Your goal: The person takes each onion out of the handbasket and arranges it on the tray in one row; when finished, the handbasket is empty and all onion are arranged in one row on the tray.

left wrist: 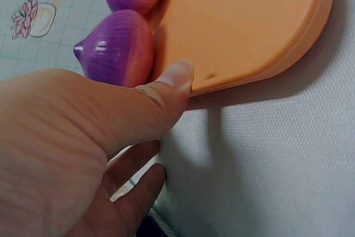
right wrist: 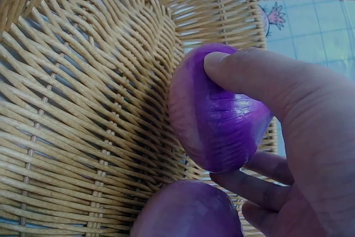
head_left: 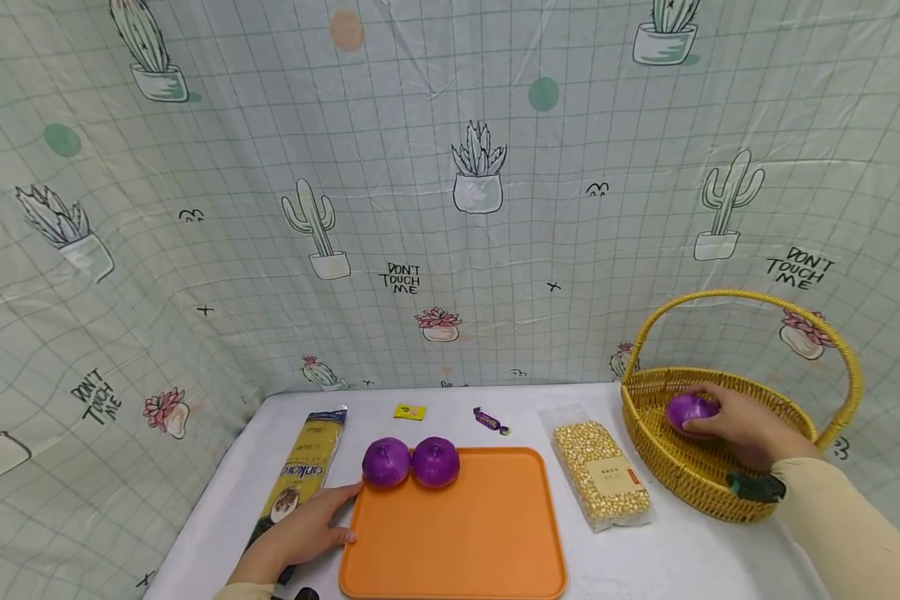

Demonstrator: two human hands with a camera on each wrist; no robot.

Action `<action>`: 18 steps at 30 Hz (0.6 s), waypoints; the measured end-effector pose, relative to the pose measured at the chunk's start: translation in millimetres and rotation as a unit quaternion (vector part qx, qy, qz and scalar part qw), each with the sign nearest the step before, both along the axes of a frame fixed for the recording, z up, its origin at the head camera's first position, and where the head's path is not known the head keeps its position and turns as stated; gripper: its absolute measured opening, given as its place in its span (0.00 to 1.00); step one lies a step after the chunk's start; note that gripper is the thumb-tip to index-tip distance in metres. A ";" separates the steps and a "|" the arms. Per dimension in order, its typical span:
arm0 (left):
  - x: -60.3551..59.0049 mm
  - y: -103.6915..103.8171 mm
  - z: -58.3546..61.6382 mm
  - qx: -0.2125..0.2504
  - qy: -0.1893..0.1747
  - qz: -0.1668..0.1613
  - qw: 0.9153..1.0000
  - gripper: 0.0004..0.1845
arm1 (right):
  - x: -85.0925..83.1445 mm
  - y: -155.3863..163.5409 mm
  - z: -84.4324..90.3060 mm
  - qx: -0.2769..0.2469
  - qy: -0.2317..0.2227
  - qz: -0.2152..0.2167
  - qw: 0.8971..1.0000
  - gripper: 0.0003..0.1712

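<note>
Inside the yellow wicker basket (head_left: 667,462), my right hand (head_left: 750,423) grips a purple onion (right wrist: 222,115), thumb on one side and fingers on the other. A second onion (right wrist: 188,212) is below it in the right wrist view; the hand hides it in the head view. My left hand (head_left: 303,529) touches the left edge of an orange tray (head_left: 457,542), its thumb (left wrist: 176,74) at the rim and other fingers loosely bent. Two purple onions, a left one (head_left: 386,462) and a right one (head_left: 436,462), sit side by side in the tray's far left corner.
A long yellow packet (head_left: 311,454) lies left of the tray, partly behind the left hand. Beyond the tray are a small yellow packet (head_left: 409,412) and a purple-wrapped candy (head_left: 491,421). A clear bag of yellow kernels (head_left: 600,475) lies between tray and basket.
</note>
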State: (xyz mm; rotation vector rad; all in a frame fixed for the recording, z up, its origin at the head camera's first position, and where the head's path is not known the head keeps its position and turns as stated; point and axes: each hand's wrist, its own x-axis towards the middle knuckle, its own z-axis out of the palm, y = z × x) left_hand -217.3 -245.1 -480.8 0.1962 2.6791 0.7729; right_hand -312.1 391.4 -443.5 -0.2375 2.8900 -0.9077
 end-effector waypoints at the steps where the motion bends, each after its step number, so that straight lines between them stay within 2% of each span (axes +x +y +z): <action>1: -0.1 -0.1 0.0 0.000 -0.001 -0.001 1.000 0.37 | 0.3 -0.1 0.2 -0.004 0.000 -0.001 1.000 0.40; 7: 0.0 -0.9 -0.4 0.005 0.001 -0.005 1.000 0.37 | 2.9 -3.8 1.1 -0.037 -0.005 0.006 0.999 0.42; 14: 0.0 -1.1 -0.2 0.007 0.001 -0.007 1.000 0.37 | 6.1 -4.5 2.6 0.041 0.028 0.016 0.999 0.41; 18: -0.6 -1.0 -0.1 0.003 0.003 -0.006 1.000 0.37 | 8.2 -3.4 2.1 0.066 0.053 0.021 0.996 0.40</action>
